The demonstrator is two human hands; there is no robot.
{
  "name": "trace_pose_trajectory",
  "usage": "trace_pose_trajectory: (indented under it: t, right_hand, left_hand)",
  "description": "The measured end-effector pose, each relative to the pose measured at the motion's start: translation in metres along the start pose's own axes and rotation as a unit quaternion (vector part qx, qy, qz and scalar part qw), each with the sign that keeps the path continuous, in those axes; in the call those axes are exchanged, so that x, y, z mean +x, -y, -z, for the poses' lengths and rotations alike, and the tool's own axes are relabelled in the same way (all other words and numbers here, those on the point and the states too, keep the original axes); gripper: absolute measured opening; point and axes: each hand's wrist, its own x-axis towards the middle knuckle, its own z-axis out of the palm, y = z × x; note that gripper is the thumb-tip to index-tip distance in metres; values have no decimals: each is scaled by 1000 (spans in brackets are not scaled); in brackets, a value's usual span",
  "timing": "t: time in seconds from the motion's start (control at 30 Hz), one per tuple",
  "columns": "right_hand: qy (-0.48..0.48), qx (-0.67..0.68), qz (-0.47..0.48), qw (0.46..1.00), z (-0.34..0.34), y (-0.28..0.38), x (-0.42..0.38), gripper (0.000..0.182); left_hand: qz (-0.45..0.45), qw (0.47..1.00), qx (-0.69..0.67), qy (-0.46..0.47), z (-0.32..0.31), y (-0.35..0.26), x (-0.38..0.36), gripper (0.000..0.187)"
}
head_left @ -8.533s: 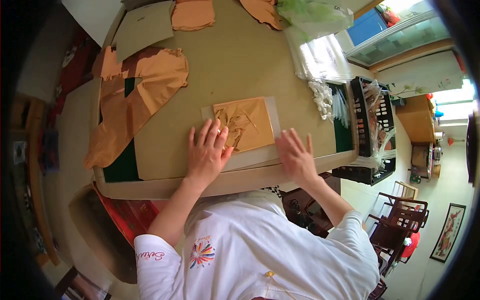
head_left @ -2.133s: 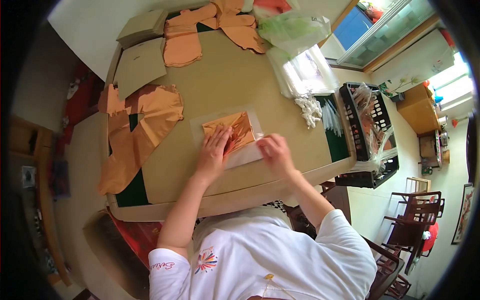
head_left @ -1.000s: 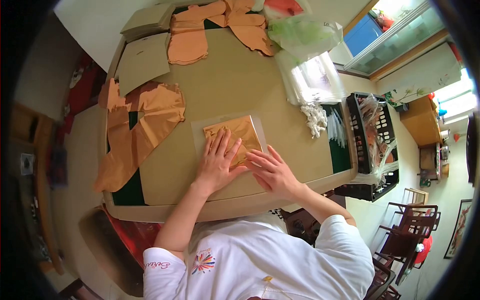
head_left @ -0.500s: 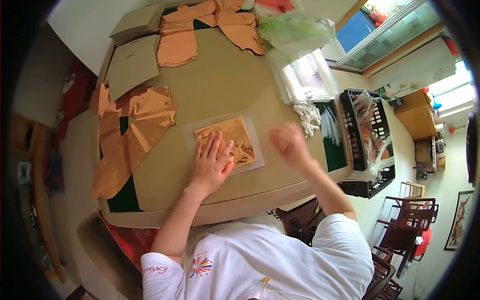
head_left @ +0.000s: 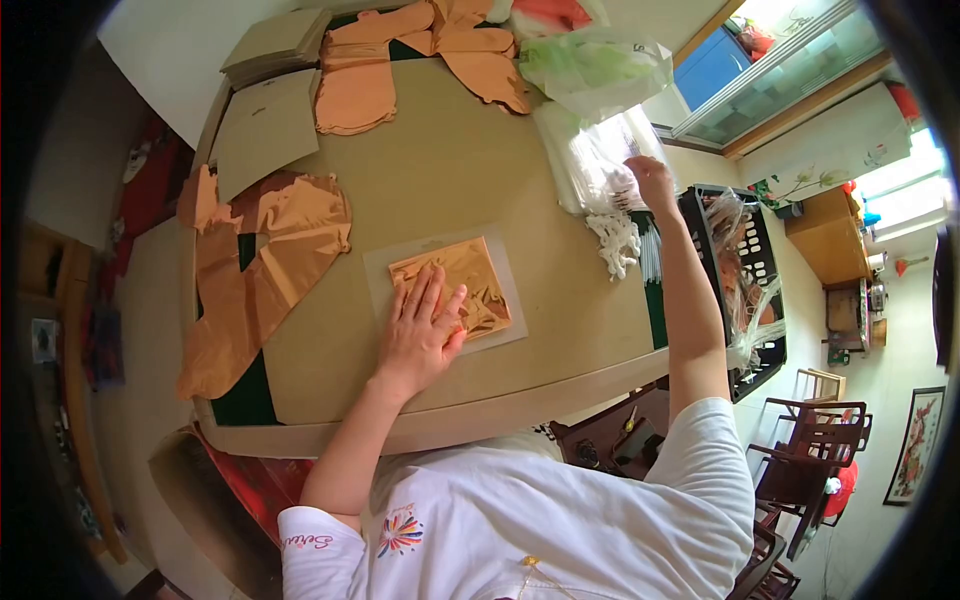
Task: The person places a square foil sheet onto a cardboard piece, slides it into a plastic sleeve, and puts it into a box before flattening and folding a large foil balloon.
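Folded foil [head_left: 472, 268] metallic copper-gold, large foil sheet [head_left: 298, 222] copper-orange, table covering [head_left: 450, 160] plain tan, under-surface [head_left: 245, 403] dark green, cards [head_left: 265, 132] greyish beige, crate [head_left: 768, 250] black — shirt [head_left: 560, 505] white, with a multicoloured radiating burst [head_left: 402, 534] and red sleeve lettering [head_left: 308, 542].

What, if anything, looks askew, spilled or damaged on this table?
Nothing looks spilled. The large copper-coloured foil piece on the left looks oddest: creased, sprawled and ragged along its upper edge, though that may be its shape. The folded golden foil square under the left hand is wrinkled too.
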Motion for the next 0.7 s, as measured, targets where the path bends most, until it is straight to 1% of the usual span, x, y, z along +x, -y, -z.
trace_pose_trajectory:
  t: [0.1, 0.2, 0.23, 0.33, 0.47, 0.57, 0.67, 0.7]
  right_hand:
    - [-62, -17, 87, 994, 10, 15, -19, 14]
    - [-48, -48, 83, 994, 5, 14, -39, 14]
    - [-56, -45, 63, 995, 5, 27, -46, 10]
    - [-77, -19, 140, 987, -2, 78, -73, 8]
    - [-48, -22, 281, 958, -45, 128, -102, 13]
    - [-82, -85, 337, 934, -62, 132, -92, 20]
    - [-110, -114, 347, 924, -66, 123, -80, 25]
    - [-102, -123, 358, 920, -66, 122, -79, 25]
  left_hand:
    - [-2, 1000, -4, -3, 0, 0, 0, 64]
    - [-9, 1000, -7, -17, 0, 0, 0, 64]
    - [-10, 1000, -6, -15, 0, 0, -1, 64]
    - [-7, 1000, -2, -11, 1, 0, 0, 63]
    - [-2, 1000, 3, -7, 2, -1, 1, 61]
    - [0, 1000, 7, -5, 1, -1, 0, 60]
    - [3, 1000, 4, -5, 1, 0, 0, 60]
    - [3, 1000, 0, -5, 1, 0, 0, 61]
